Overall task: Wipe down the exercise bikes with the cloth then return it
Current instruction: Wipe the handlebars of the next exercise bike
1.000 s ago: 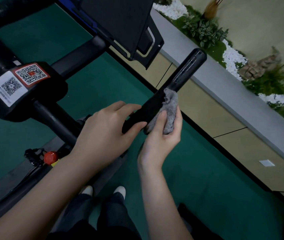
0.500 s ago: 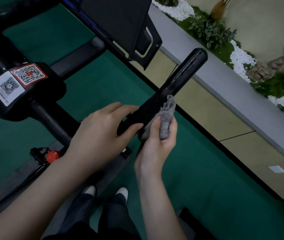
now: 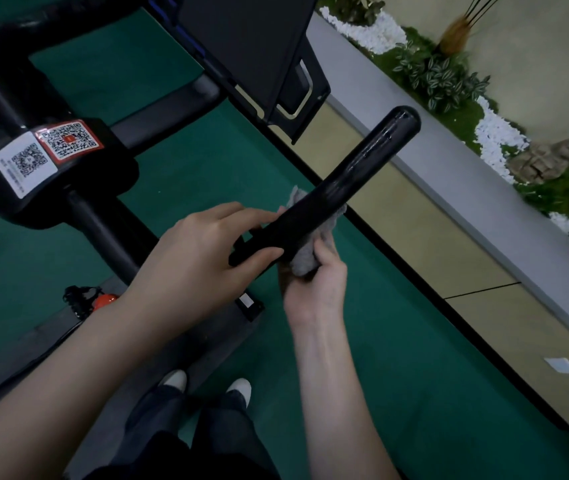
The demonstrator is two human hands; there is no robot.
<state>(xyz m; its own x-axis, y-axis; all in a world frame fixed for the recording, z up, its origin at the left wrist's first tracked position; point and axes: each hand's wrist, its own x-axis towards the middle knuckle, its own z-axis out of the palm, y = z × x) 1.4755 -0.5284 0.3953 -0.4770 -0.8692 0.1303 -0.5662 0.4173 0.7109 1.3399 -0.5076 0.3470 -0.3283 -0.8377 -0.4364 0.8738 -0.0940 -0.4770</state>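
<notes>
The left hand (image 3: 206,251) is gripping the near end of the black bar (image 3: 355,174), with fingers and thumb curling round it. The right hand (image 3: 317,285), at 3 o'clock of the left, is clutching the grey cloth (image 3: 305,261), which is wrapping under the bar and touching it. The bar is pointing toward 1 o'clock. QR stickers (image 3: 47,150) are showing at 10 o'clock of the hands.

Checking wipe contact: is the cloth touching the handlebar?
Touching. Head view: the grey cloth, gripped by the right hand, wraps under the black handlebar with no gap.
</notes>
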